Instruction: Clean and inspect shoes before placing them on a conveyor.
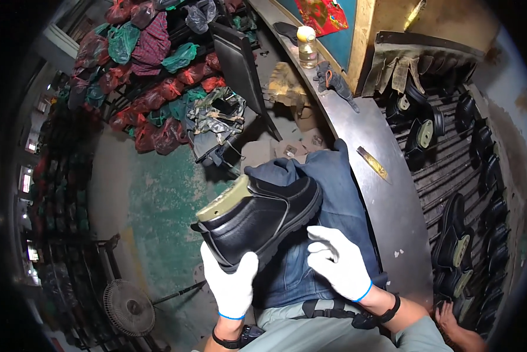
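The left hand [231, 284] gripped a black shoe [246, 226] by its heel, above the lap [337, 196] and left of the metal counter [392, 205]. The right hand [340, 263], half-curled and empty, hung just beside the sole [287, 230].

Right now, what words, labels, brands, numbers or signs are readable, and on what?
None readable.
Red sheet behind the metal bench: printed, too small to read.
Yellow strip on the bench: any markings too blurred.
Black shoe in the left hand: no legible lettering.
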Tool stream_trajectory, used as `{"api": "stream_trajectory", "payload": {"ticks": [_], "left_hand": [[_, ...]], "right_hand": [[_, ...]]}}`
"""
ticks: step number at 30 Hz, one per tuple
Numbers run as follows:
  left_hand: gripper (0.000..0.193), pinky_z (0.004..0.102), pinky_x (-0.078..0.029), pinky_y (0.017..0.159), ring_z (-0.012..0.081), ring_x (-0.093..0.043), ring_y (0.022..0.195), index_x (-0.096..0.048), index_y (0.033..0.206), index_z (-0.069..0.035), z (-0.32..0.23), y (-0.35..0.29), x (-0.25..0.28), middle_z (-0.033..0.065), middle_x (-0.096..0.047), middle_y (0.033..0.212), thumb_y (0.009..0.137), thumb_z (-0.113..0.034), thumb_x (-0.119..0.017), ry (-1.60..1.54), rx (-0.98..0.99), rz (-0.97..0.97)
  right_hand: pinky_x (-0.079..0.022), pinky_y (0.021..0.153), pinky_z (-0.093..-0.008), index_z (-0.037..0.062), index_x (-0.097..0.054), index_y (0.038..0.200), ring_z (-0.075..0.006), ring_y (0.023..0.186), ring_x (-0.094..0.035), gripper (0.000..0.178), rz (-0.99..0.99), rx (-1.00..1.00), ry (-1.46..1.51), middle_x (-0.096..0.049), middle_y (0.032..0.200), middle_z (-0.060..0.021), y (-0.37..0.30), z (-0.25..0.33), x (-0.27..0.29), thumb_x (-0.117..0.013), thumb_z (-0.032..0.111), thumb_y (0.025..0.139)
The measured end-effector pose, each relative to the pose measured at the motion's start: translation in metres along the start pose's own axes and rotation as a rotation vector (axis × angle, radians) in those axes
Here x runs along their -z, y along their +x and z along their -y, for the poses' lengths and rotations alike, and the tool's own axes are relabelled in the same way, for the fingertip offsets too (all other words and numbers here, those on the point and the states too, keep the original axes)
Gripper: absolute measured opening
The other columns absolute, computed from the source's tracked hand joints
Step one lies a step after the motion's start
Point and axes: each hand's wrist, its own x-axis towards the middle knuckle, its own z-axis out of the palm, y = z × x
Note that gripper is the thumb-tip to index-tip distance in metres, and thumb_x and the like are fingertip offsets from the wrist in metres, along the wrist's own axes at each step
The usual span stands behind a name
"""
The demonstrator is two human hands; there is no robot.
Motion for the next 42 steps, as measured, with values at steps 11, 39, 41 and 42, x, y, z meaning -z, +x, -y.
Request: {"api": "stream_trajectory", "payload": {"ticks": [11, 39, 41, 42], "left_hand": [[0.054, 0.0329, -0.057, 0.1, 0.0168, -0.069, 0.114, -0.057, 0.148, 0.003, -0.017, 0.04, 0.002, 0.0116, -0.071, 0.132, 0.099, -0.006, -0.077, -0.239, 0.144, 0.034], [0.079, 0.0441, -0.059, 0.105, 0.0336, -0.072, 0.112, -0.055, 0.154, 0.004, -0.035, 0.002, -0.008, 0.0219, -0.071, 0.132, 0.081, -0.011, -0.084, 0.285, -0.451, 0.123], [0.067, 0.0472, -0.06, 0.099, 0.0392, -0.072, 0.106, -0.068, 0.145, -0.005, -0.044, -0.01, -0.01, 0.021, -0.072, 0.132, 0.081, -0.015, -0.082, 0.515, -0.771, 0.421], [0.06, 0.0486, -0.061, 0.097, 0.0408, -0.07, 0.104, -0.074, 0.139, -0.011, -0.051, -0.014, -0.012, 0.0187, -0.072, 0.132, 0.081, -0.018, -0.081, 0.647, -0.866, 0.663]], "right_hand": [[-0.048, 0.112, -0.0527, 0.0155, -0.073, 0.144, -0.0392, 0.131, -0.062, 0.063, -0.077, 0.809, -0.805, -0.065, 0.143, -0.0182, 0.074, 0.023, -0.03, -0.085, 0.019, 0.083], [-0.048, 0.12, -0.0527, 0.0054, -0.05, 0.161, -0.0384, 0.136, -0.061, 0.085, 0.167, -0.197, 1.085, -0.062, 0.149, -0.0185, 0.013, -0.019, 0.016, -0.073, 0.059, 0.1], [-0.048, 0.122, -0.0553, 0.0048, -0.049, 0.163, -0.0372, 0.141, -0.062, 0.109, 0.251, -0.483, 1.543, -0.062, 0.154, -0.0217, -0.003, -0.004, 0.026, -0.058, 0.087, 0.092], [-0.048, 0.122, -0.0553, 0.0048, -0.049, 0.163, -0.0372, 0.141, -0.062, 0.109, 0.245, -0.484, 1.536, -0.062, 0.154, -0.0217, -0.003, -0.006, 0.031, -0.058, 0.087, 0.092]]}}
